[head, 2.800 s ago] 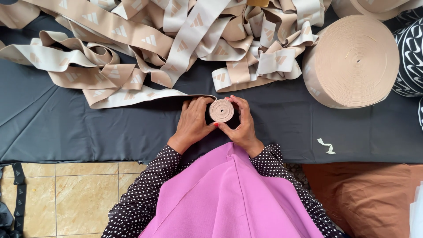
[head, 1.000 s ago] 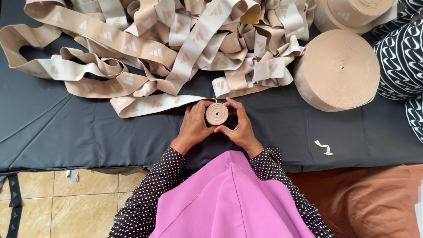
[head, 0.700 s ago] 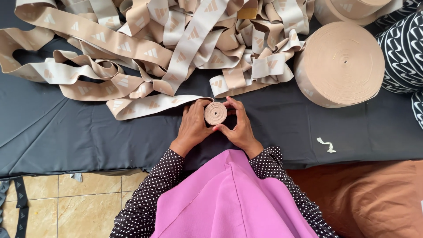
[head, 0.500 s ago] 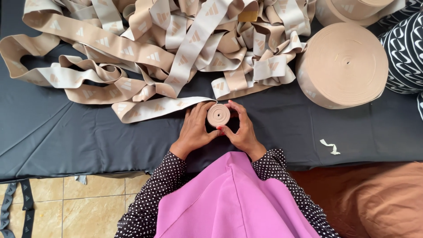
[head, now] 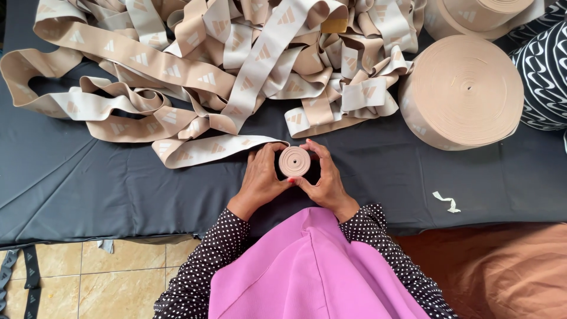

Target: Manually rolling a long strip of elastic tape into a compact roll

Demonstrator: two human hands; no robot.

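A small tight roll of beige elastic band (head: 294, 161) is held between my two hands over a dark grey cloth (head: 88, 189). My left hand (head: 261, 177) cups its left side and my right hand (head: 323, 178) grips its right side. The band's free length (head: 207, 147) runs from the roll off to the left and into a big loose heap of the same beige patterned band (head: 224, 59) spread across the far side of the cloth.
A large wound roll of beige band (head: 463, 88) lies at the right, a second one (head: 478, 15) behind it. A black-and-white patterned cushion (head: 546, 77) sits at the far right. A small white scrap (head: 446, 202) lies near the front edge. Tiled floor (head: 88, 277) shows below left.
The small roll has stayed between both hands and turned a little as the band winds on. The loose strip beside it has shifted slightly; the view has drifted.
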